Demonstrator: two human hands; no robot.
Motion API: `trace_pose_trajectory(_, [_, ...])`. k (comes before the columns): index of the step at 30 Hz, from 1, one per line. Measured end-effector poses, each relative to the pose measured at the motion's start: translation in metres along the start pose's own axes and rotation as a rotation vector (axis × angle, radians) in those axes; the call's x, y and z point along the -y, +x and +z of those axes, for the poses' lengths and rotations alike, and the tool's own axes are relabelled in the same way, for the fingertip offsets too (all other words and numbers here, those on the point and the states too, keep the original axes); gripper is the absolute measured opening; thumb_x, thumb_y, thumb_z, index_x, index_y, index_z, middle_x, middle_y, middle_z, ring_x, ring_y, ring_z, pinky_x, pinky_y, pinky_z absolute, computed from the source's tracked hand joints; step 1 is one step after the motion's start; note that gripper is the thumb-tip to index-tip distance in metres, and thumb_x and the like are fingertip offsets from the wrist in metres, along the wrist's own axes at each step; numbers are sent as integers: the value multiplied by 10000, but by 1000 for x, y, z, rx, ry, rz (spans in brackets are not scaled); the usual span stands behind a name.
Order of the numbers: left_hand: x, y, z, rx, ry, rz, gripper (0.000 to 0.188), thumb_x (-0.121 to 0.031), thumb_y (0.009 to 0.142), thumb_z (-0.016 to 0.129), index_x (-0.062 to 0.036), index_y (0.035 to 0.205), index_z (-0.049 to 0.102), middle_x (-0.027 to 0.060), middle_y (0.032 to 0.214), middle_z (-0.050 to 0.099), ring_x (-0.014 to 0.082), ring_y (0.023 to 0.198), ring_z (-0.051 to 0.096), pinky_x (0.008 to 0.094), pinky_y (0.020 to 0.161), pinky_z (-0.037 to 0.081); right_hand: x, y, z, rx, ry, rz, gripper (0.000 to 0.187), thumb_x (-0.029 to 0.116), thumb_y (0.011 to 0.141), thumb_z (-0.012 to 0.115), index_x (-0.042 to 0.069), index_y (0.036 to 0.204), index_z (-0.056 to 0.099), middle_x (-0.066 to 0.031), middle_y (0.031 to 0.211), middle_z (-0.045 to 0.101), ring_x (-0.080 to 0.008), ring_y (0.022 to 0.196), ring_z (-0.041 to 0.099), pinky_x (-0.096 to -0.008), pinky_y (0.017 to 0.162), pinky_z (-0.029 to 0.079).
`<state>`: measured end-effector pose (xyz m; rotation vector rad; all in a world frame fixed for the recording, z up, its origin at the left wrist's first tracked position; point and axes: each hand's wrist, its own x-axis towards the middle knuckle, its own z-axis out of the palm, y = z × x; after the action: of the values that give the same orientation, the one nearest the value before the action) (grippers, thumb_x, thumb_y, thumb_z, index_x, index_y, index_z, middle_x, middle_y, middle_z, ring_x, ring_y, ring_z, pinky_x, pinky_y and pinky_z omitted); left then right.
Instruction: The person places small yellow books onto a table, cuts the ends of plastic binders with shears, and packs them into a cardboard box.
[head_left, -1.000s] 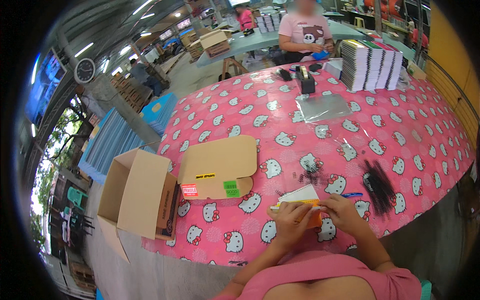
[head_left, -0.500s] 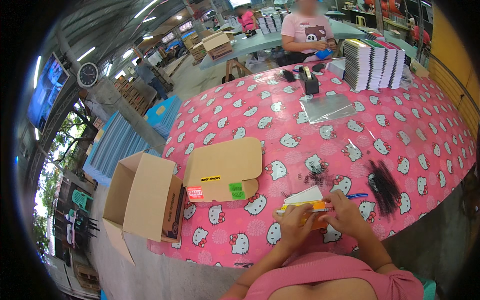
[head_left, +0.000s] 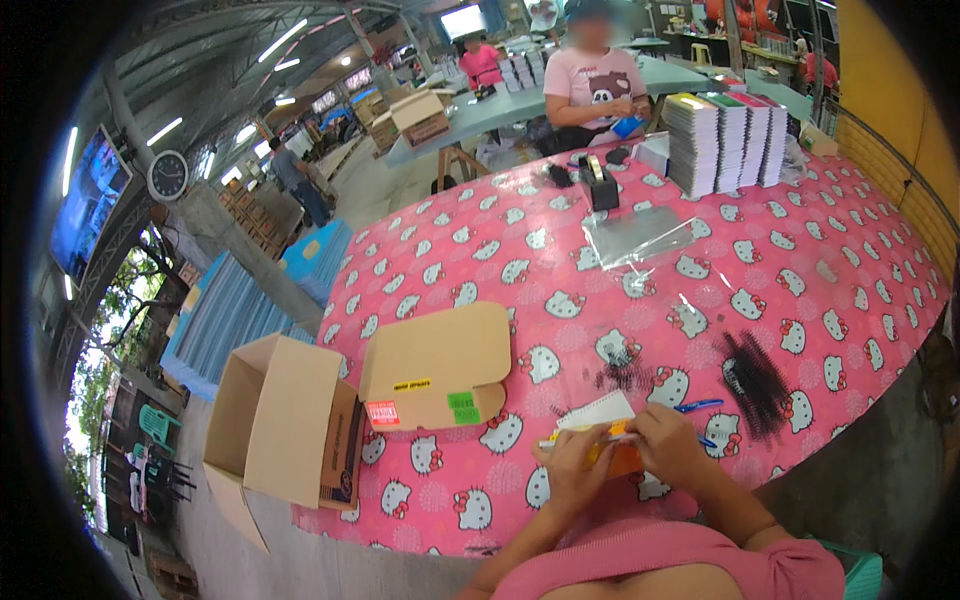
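Observation:
Near the table's front edge, a small spiral notebook (head_left: 627,461) with a yellow-orange cover is between my hands. My left hand (head_left: 577,468) is closed around its left part, thumb and fingers along the bound edge. My right hand (head_left: 668,447) pinches at the right end of that edge, and its fingers hide what lies under them. White paper (head_left: 598,410) sticks out beyond the notebook on the far side. A blue pen (head_left: 699,405) lies just beyond my right hand. Another blue tip (head_left: 706,442) shows beside that hand.
Black binding coils (head_left: 757,385) lie heaped to the right, with scattered ones (head_left: 622,372) ahead. On the left are a flat carton (head_left: 437,355) and an open box (head_left: 290,425). Farther off are clear plastic sheets (head_left: 640,240), a tape dispenser (head_left: 600,185), notebook stacks (head_left: 692,150) and a seated co-worker (head_left: 597,90).
The view has tilted, so the scene sits lower and slightly left. My hands stay on the notebook, their fingers shifted a little. A second blue tip now shows beside my right hand.

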<state>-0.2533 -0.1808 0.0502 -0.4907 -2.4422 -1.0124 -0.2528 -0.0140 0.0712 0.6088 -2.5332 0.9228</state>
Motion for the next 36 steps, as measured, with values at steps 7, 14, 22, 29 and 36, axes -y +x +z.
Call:
trace_pose_trajectory(7, [1,-8,-6,-60,-62,12,244,-156,716,723,-130,950,659,-19,844,652,166,772,567,408,785,281,20,10,-15,40,138,23,128,87,718,614,28,822,571,-102,769,530,-282,751,555,-363,648,459])
trace_pose_trajectory(14, [-9,-5,-7,-50,-44,26,248,-138,699,722,-121,940,664,-5,849,655,178,774,564,400,806,276,8,-2,-6,14,9,-15,155,153,753,621,43,840,554,-95,796,531,-268,743,561,-356,618,463])
trace_pose_trajectory(22, [-10,-7,-9,-2,-6,-28,237,-135,706,706,-124,938,655,-10,864,655,177,812,570,424,836,258,-4,0,2,19,21,-139,147,178,769,616,54,830,567,-89,790,542,-255,733,564,-358,624,456])
trace_pose_trajectory(29, [-9,-9,-9,7,44,-42,257,-175,716,713,-121,956,637,2,906,642,182,840,562,419,826,259,0,4,4,-12,57,-138,106,122,737,599,51,799,553,-97,781,536,-259,703,560,-371,596,457])
trace_pose_trajectory(36, [9,-14,-5,-54,-11,29,255,-183,688,741,-109,911,642,50,860,612,215,845,546,366,785,316,1,3,3,2,15,-91,101,117,734,612,56,787,550,-92,773,537,-263,705,562,-372,597,457])
